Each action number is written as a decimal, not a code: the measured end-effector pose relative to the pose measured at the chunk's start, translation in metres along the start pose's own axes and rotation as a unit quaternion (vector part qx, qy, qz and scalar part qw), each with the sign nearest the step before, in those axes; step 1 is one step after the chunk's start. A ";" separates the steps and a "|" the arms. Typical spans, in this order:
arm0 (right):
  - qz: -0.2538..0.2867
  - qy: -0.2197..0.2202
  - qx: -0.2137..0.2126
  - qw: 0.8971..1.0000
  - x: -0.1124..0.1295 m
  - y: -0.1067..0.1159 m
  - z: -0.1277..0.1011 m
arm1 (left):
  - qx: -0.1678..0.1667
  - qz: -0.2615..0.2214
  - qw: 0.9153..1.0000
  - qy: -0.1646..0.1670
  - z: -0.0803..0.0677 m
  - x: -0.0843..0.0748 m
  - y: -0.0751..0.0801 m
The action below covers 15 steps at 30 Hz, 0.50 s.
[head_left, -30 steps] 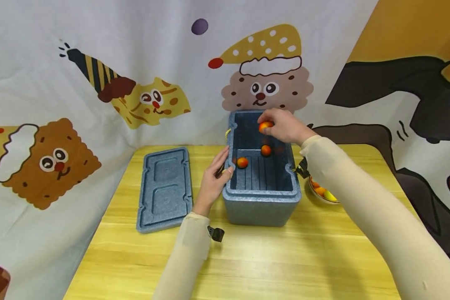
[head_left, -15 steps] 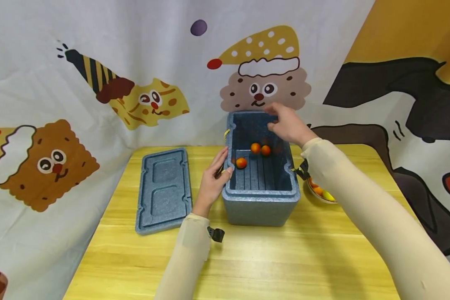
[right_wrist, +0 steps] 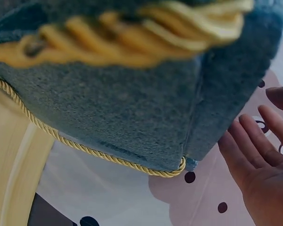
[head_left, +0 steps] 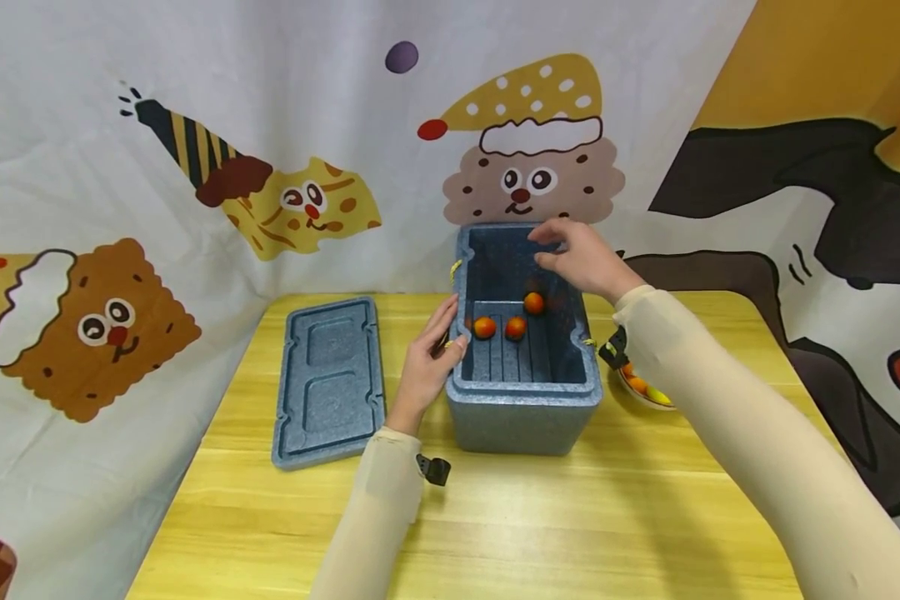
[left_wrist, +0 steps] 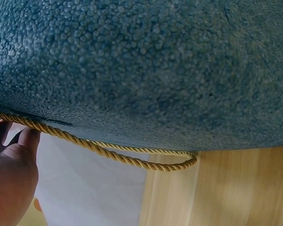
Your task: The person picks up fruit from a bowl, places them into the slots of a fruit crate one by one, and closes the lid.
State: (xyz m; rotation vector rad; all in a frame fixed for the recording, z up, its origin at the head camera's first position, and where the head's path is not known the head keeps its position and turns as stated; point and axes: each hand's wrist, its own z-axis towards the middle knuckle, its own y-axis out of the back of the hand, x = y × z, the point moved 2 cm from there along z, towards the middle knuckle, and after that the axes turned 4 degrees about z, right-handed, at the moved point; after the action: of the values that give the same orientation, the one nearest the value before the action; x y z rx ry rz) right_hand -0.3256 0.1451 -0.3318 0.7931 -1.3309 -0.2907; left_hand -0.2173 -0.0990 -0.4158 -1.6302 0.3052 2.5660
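The foam box [head_left: 523,392] stood open near the middle of the yellow table [head_left: 495,533], a blue-grey, pebbly-skinned cooler with thick walls, a ribbed floor and a twisted gold cord [left_wrist: 132,155] hanging along its outside. Three small orange-red fruits [head_left: 515,327] lay on its floor: one at about nine o'clock against the left wall, one just beside it toward the centre, and a third further back at about one o'clock.

The left hand [head_left: 429,362] rested against the box's left wall at nine o'clock, fingers fairly straight along the outside, the thumb hooked over the rim. It pressed on the box rather than closing round it; in the left wrist view only the palm edge [left_wrist: 9,183] showed, right beside the foam and cord.

The right hand [head_left: 581,258] hovered above the far right corner of the box, at about one o'clock, palm down and fingers spread loosely apart, holding nothing. The right wrist view showed its fingers [right_wrist: 254,141] stretched out just past the box's corner, not touching it. The fruits sat below and in front of that hand, apart from it.

The box's lid [head_left: 330,379] lay flat, underside up, at nine o'clock beyond the left hand. At three o'clock, half hidden by the right sleeve [head_left: 720,417], a bowl [head_left: 645,390] held more fruit. A cartoon-printed cloth [head_left: 195,167] hung behind it all.
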 end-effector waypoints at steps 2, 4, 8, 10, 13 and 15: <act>0.014 0.007 -0.008 1.000 -0.001 0.001 -0.004 | 0.002 0.001 1.000 -0.001 -0.001 0.000 0.000; 0.029 0.012 -0.020 0.999 -0.003 0.002 -0.010 | 0.004 0.001 1.000 -0.002 -0.002 -0.001 0.000; 0.071 0.027 -0.045 0.996 -0.006 0.007 -0.025 | -0.001 -0.003 1.000 -0.005 -0.004 -0.002 0.002; 0.084 0.035 -0.065 0.994 -0.007 0.011 -0.034 | -0.002 -0.003 1.000 -0.008 -0.003 -0.003 0.002; 0.091 0.048 -0.103 0.989 -0.009 0.019 -0.050 | 0.006 0.000 1.000 -0.009 -0.001 -0.003 0.003; 0.093 0.052 -0.131 0.986 -0.010 0.023 -0.059 | 0.006 0.003 1.000 -0.006 -0.001 -0.004 0.005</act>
State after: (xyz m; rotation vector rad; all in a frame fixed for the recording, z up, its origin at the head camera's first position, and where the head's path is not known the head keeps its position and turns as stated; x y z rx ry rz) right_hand -0.2782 0.1877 -0.3258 0.4534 -1.2271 -0.2663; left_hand -0.2160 -0.1036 -0.4123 -1.6110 0.3244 2.5721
